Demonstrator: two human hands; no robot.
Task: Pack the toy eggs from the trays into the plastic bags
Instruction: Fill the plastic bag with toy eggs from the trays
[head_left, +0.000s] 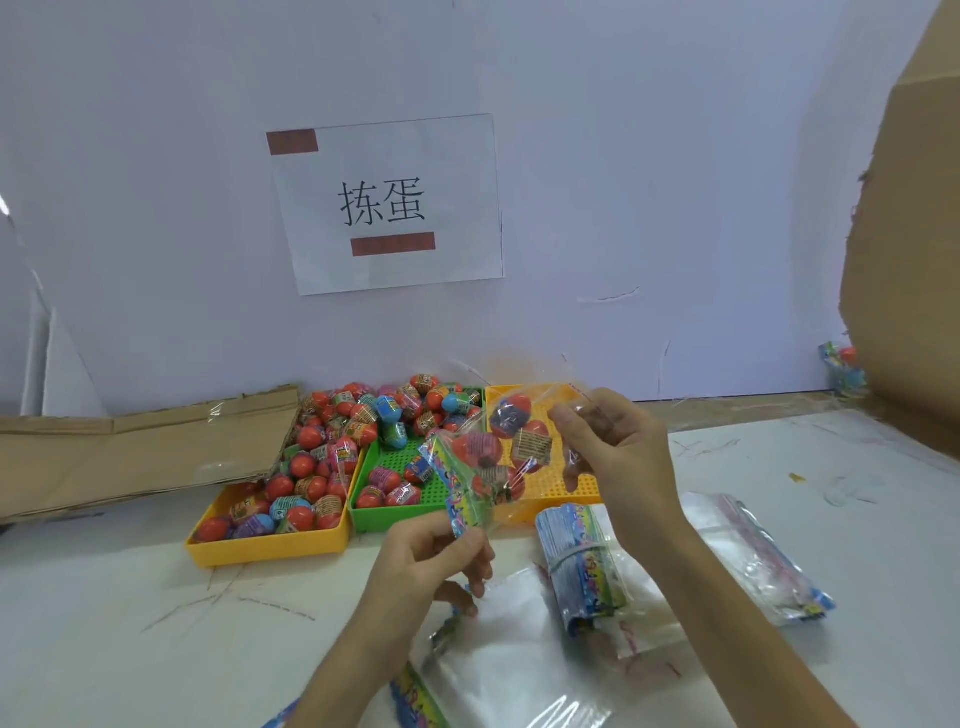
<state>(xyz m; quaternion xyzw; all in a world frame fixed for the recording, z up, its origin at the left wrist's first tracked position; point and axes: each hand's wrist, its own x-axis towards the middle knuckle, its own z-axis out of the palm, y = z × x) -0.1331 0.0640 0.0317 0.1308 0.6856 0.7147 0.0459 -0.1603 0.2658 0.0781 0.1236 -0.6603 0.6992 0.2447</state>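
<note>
Above the counter (156, 613), in front of the trays, both hands hold one clear plastic bag (498, 457) up in the air: the left hand (426, 566) has its fingers curled, pinching the printed header strip at the bag's lower end, and the right hand (618, 441) pinches the upper corner between thumb and fingers. I count about four toy eggs (530, 441) inside it. Three trays sit behind: a yellow tray (270, 551) piled with eggs, a green tray (415, 512) partly filled, and a second yellow tray (561, 483) behind the bag.

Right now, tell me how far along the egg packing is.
Done: one filled bag seems to sit far right by the cardboard. In hand: the left hand and right hand hold a clear bag containing several eggs. Left: the yellow tray and green tray still hold many eggs.
</note>
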